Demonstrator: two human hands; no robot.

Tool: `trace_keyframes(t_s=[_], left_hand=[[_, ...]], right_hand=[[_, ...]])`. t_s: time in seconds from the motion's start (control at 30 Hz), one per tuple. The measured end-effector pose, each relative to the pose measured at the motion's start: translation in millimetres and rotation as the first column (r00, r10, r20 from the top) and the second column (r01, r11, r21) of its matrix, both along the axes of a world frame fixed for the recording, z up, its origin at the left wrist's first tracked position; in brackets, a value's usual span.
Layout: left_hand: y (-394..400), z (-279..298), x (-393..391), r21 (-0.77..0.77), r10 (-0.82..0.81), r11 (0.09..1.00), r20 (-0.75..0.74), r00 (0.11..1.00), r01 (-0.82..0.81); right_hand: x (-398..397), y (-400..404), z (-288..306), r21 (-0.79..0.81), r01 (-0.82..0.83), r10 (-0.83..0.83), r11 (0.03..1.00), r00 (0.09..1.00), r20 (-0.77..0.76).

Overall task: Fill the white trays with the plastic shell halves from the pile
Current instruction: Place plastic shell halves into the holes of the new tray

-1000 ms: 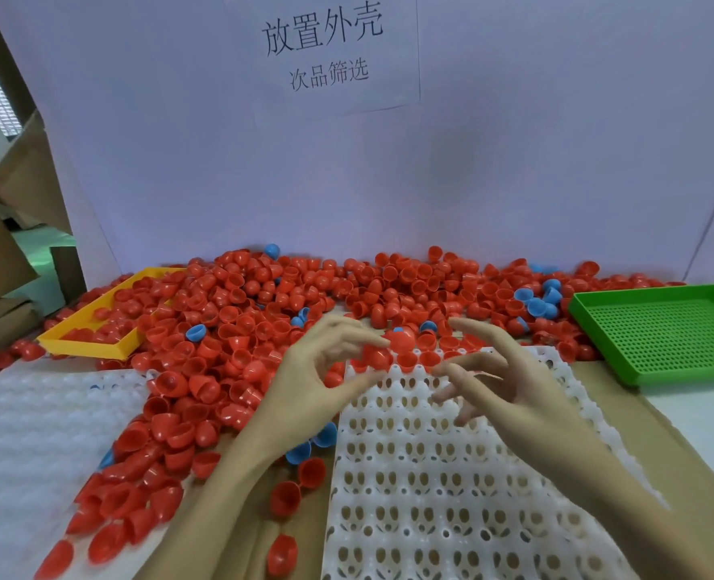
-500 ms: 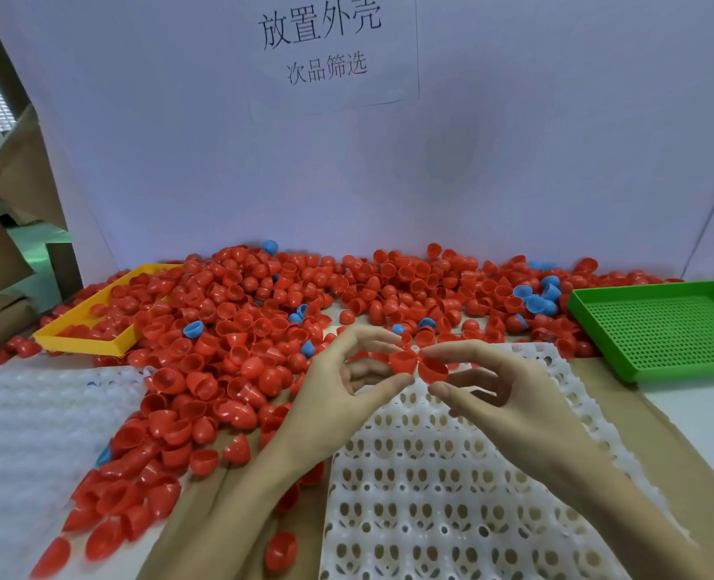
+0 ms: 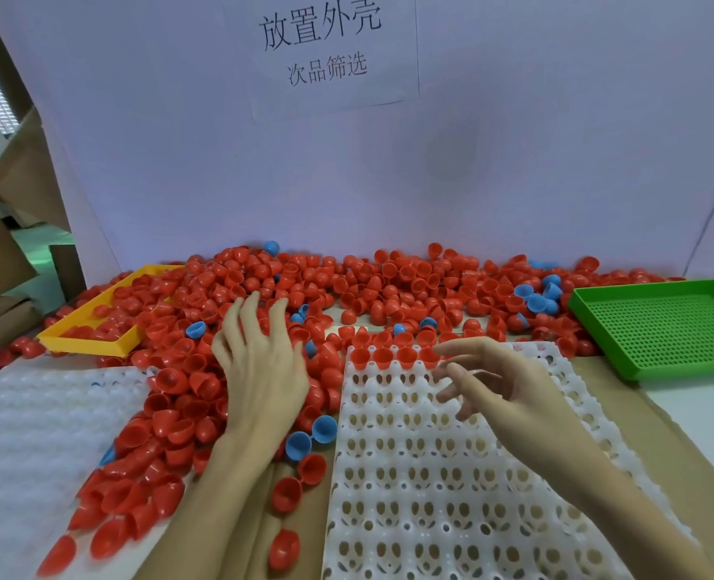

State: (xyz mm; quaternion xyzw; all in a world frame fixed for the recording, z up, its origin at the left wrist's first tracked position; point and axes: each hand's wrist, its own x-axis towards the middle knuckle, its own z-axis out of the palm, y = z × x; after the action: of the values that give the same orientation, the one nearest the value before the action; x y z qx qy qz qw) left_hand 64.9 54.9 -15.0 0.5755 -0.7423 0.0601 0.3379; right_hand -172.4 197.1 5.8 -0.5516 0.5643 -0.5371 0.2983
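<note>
**Both hands empty over pile and tray**

My left hand sits just left of centre, back up, fingers straight and spread, reaching into the pile of red shell halves; it holds nothing that I can see. My right hand hangs right of centre above the white tray, fingers loosely fanned and slightly bent, also holding nothing.

The tray runs from the middle of the frame to the bottom edge. Its top row holds a few red halves, open side up, just beyond my right fingertips; the cells below them show bare.

The pile spreads across the middle of the frame from left to right and trails down toward the lower left, with a few blue halves mixed in beside the tray's left edge. A yellow tray lies at the left, partly buried in shells. A green perforated tray sits at the right edge. A second white tray fills the lower left. A paper sign hangs at the top centre.
</note>
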Motion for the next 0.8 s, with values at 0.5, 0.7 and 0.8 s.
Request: trace_keyframes(t_s=[0.5,0.7,0.8], left_hand=[[-118.3,-2.8,-75.1,0.403,-0.356,0.871,0.123,0.926,0.281],[-152.8,-20.9,-98.1,0.531,-0.275,0.838,0.214,0.937,0.125],[-154.6,-27.6,-96.2,0.469,-0.305,0.867,0.232,0.924,0.169]], right_hand=[[-3.6,-2.5,-3.7,0.048,0.041,-0.041,0.998,0.999,0.011],[-5.8,-2.8,-2.0,0.047,0.054,-0.054,0.997,0.998,0.007],[-7.4,-2.8,-0.6,0.040,0.061,-0.061,0.997,0.998,0.011]])
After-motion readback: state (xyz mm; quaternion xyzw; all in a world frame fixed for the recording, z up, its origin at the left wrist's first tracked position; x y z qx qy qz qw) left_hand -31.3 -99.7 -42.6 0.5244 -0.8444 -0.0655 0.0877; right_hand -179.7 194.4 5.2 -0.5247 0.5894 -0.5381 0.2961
